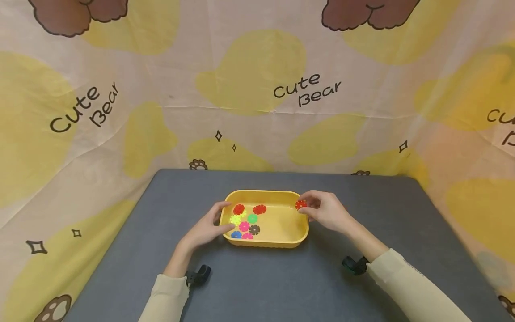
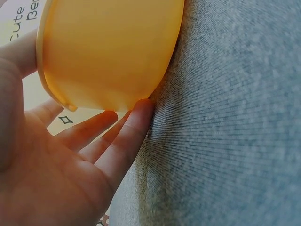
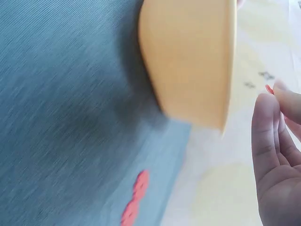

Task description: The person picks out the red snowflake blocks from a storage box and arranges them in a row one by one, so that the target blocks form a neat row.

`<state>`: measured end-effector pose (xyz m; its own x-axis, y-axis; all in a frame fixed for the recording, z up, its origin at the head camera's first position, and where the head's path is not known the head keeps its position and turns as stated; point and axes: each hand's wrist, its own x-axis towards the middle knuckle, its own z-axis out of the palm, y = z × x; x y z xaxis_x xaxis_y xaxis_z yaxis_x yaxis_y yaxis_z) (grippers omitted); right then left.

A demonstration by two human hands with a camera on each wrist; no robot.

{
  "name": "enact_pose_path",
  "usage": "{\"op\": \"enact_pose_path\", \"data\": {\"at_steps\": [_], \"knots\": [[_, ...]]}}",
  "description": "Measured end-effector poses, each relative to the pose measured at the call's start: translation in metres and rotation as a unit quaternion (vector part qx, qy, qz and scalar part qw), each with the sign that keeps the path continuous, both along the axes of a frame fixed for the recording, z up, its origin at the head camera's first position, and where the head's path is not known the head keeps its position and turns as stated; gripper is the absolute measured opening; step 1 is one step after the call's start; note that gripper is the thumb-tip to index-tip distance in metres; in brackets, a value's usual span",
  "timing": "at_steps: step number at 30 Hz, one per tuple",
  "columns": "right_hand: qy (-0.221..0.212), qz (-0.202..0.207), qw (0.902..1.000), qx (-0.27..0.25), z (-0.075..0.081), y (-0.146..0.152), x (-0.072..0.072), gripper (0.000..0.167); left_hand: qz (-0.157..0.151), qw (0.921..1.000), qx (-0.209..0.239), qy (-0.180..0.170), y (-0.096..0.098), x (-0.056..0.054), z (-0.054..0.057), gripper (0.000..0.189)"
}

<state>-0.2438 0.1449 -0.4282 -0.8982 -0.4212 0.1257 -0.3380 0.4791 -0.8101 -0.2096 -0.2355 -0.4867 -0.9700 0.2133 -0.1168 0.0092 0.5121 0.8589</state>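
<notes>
A shallow yellow plastic tray [image 1: 281, 243] sits on the table, with several flower-shaped plastic discs gathered in its left half: red [image 1: 259, 209], green [image 1: 252, 218], pink [image 1: 244, 226], dark brown [image 1: 254, 229], yellow and blue [image 1: 236, 234]. My left hand [image 1: 207, 228] grips the tray's left end, thumb over the rim and fingers against the outer wall [image 2: 108, 56]. At the right end, my right hand [image 1: 326, 210] pinches a red disc [image 1: 301, 204] between thumb and forefinger, level with the rim; in the right wrist view only a sliver of that disc shows.
Two red discs [image 3: 140, 186] lie on the table beyond the tray in the right wrist view; the head view hides them. The grey table [image 1: 257, 286] is backed by a printed cloth [image 1: 249, 89]. Each wrist wears a small black camera [image 1: 199, 275].
</notes>
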Motion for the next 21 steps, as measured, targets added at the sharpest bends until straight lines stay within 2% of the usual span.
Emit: {"op": "enact_pose_path", "data": {"at_steps": [8, 15, 21], "knots": [[-0.022, -0.054, 0.9981, -0.022, -0.017, 0.043, -0.003, 0.033, -0.001, 1.0, -0.005, -0.003, 0.0, 0.0, 0.0, 0.074], [-0.031, -0.095, 0.9948, -0.02, -0.023, 0.073, -0.004, 0.037, 0.0, 1.0, -0.004, 0.0, -0.001, 0.001, 0.0, 0.073], [-0.023, -0.116, 0.9928, -0.015, -0.027, 0.095, -0.008, 0.038, 0.0, 1.0, -0.004, 0.0, -0.001, 0.0, -0.001, 0.074]]}}
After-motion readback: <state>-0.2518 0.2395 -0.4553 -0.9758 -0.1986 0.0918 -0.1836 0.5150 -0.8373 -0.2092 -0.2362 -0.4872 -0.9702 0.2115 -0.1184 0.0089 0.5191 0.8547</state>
